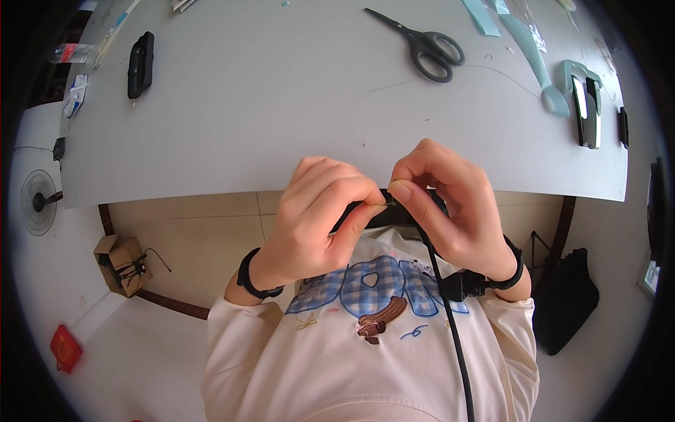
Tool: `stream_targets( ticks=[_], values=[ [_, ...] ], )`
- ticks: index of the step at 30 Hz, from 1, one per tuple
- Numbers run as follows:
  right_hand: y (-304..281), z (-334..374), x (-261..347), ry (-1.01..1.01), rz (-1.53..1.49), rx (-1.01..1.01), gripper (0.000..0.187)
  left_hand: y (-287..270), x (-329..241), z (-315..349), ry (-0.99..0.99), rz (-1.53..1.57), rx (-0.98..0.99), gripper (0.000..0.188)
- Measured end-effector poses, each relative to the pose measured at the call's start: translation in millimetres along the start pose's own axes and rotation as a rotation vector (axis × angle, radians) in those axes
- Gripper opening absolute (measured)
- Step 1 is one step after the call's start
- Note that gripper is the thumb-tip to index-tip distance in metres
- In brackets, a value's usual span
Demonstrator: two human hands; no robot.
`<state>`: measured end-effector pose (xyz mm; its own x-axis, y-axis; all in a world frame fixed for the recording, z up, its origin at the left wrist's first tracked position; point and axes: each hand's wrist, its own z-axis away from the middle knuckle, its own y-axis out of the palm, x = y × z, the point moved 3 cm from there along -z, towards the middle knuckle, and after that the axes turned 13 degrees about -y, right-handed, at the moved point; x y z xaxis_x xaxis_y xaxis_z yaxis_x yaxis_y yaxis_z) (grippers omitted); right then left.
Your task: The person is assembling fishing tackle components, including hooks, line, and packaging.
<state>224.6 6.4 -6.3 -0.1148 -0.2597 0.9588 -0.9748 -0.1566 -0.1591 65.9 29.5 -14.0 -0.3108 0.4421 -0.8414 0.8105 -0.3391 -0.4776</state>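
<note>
Close together at the table's near edge, my left hand [313, 214] and my right hand [457, 207] are both closed in a pinch, thumb against fingertip. A tiny, thin, yellowish bit shows between the fingertips, too small to name. The fingertips of the two hands stand a short gap apart. Beyond them on the table lie black-handled scissors [429, 54], closed, with the blades pointing to the far left. A fine thread [508, 75] trails across the tabletop beside the scissors.
On the grey table [246, 126] rest a black case-like object [140, 65], a stapler [586, 112] and light-blue ribbon [527, 53]. A black cable [450, 316] hangs across my shirt. Black bands circle both wrists. A cardboard box [125, 264] and fan [39, 202] are at left.
</note>
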Motion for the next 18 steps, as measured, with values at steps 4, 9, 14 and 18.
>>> stream_targets(
  ticks=[4, 9, 14, 18],
  values=[
    [1.3, 1.4, -4.4, -0.005, 0.024, -0.043, 0.002, -1.9, 4.0, 3.0, -0.087, 0.087, 0.019, 0.009],
    [-4.5, 4.3, -2.0, 0.070, -0.038, -0.075, 0.002, -2.9, 5.3, 4.6, -0.165, 0.149, -0.009, 0.007],
    [-1.7, 5.4, -1.0, 0.210, -0.232, -0.012, 0.002, -3.7, 3.5, 1.4, -0.106, 0.107, -0.012, 0.008],
    [-2.0, 6.3, -2.8, 0.230, -0.236, 0.019, 0.003, -3.4, 0.3, -1.5, -0.039, 0.038, 0.001, 0.010]
  ],
)
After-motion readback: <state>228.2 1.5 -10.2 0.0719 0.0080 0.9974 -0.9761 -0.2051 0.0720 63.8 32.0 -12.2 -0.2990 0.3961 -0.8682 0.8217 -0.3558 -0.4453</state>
